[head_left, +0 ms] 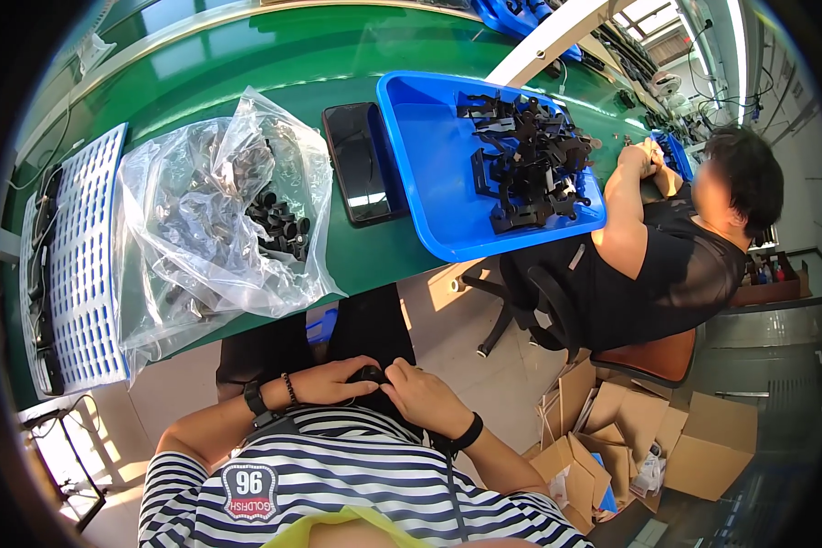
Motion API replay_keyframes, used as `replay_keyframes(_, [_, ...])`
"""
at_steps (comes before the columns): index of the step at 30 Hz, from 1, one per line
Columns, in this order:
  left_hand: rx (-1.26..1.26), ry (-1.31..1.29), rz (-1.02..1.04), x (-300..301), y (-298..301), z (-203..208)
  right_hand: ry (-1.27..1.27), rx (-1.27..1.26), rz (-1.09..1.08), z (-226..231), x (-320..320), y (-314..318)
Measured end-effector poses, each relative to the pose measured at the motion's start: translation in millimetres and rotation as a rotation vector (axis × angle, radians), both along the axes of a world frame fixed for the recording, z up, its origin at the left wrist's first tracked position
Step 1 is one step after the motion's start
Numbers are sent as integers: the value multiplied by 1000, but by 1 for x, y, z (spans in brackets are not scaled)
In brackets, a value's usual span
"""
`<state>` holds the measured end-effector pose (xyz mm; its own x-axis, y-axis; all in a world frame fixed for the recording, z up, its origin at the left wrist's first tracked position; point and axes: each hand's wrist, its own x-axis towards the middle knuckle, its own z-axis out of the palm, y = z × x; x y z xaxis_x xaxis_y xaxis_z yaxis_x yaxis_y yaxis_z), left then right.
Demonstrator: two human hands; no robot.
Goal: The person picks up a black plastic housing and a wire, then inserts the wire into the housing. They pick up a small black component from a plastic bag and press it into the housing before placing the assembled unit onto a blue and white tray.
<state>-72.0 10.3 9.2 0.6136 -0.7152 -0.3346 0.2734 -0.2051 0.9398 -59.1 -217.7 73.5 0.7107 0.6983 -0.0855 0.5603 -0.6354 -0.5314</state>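
Close to my lap, my left hand (331, 382) is closed around a small rounded black part (367, 374). The fingers of my right hand (422, 396) are pinched together against the right side of that part; its exact kind is too small to tell. On the green table (356, 260) beyond my hands lies a clear plastic bag (187, 196), its mouth showing several small black pieces (281, 228). To its right, a blue plastic tray (429, 173) holds a heap of black brackets (534, 160).
A dark smartphone (356, 164) lies between bag and tray. At the far left is a white slotted panel (87, 265) with black strips. On the right a co-worker (676, 247) sits at the table. Open cardboard boxes (630, 429) stand on the floor at lower right.
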Motion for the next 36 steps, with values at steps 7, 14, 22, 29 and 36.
replay_keyframes(7, [-2,-109,19,-4,-1,-4,125,-209,-47,-10,-5,3])
replay_keyframes(14, [31,23,18,1,2,7,-51,0,30,5,1,0])
replay_keyframes(22, [-26,-152,46,-8,-2,-9,193,-219,-34,-12,-5,2])
replay_keyframes(29, [-11,-99,24,-5,0,-3,19,25,-1,-4,-2,-2])
replay_keyframes(36, [101,4,19,0,2,13,126,-208,-127,-10,-11,6])
